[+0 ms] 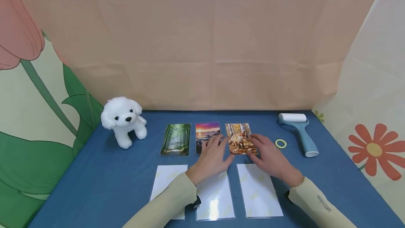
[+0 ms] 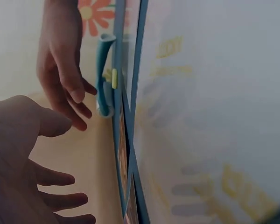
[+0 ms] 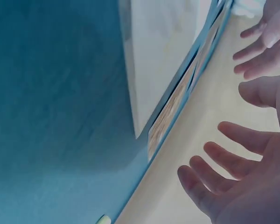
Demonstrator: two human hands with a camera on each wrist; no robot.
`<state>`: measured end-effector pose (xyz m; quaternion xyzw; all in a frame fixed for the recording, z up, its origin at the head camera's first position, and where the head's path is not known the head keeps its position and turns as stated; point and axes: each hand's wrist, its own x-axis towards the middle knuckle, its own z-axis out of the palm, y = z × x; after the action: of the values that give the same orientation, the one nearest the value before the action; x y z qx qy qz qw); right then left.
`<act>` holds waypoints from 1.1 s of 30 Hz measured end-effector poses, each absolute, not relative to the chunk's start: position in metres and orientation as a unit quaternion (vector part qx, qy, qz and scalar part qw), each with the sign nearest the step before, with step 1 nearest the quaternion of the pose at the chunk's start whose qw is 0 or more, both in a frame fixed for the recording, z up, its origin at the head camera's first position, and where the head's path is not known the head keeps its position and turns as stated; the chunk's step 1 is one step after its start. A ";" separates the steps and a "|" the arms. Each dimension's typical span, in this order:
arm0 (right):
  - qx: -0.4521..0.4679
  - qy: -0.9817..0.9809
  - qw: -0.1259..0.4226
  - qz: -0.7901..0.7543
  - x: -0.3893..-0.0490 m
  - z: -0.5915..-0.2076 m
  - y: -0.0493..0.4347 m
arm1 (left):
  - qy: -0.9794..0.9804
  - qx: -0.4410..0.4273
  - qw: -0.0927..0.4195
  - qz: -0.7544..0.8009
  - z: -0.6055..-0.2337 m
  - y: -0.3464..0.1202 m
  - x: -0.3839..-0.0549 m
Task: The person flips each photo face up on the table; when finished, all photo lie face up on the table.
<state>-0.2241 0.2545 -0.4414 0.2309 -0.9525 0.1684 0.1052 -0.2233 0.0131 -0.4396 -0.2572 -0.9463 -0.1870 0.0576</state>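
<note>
Three picture cards lie in a row: a green forest card [image 1: 175, 139], a purple sunset seaside card [image 1: 207, 129] and an orange autumn card [image 1: 238, 134]. My left hand [image 1: 211, 158], its fingers spread, overlaps the lower part of the seaside card in the head view. Just right of it, my right hand [image 1: 269, 157] has its fingertips over the right edge of the autumn card. The left wrist view shows the left palm [image 2: 14, 154] with nothing in it. Spread fingers and no held thing also show on the right hand [image 3: 242, 172] in the right wrist view.
Nearer me lie three glossy white sheets, left [image 1: 166, 178], middle [image 1: 216, 194] and right [image 1: 259, 191]. A white plush dog [image 1: 124, 120] stands at the left. To the right are a yellow-green ring [image 1: 280, 140] and a blue-handled lint roller [image 1: 302, 133]. All rest on a blue tablecloth [image 1: 95, 185].
</note>
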 end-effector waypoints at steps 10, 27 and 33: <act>0.246 -0.951 0.111 0.154 -0.202 -0.434 0.240 | -0.946 -0.272 0.078 -0.160 -0.433 -0.014 -0.201; 0.260 -0.948 0.104 0.151 -0.170 -0.427 0.211 | -0.944 -0.257 0.103 -0.177 -0.429 -0.053 -0.160; 0.277 -0.943 0.111 0.144 -0.153 -0.425 0.197 | -0.949 -0.244 0.105 -0.169 -0.429 -0.070 -0.144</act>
<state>-0.1530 0.1970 -0.4248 0.2775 -0.9434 0.1438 0.1106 -0.1440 -0.0702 -0.4294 -0.2441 -0.9491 -0.1693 0.1050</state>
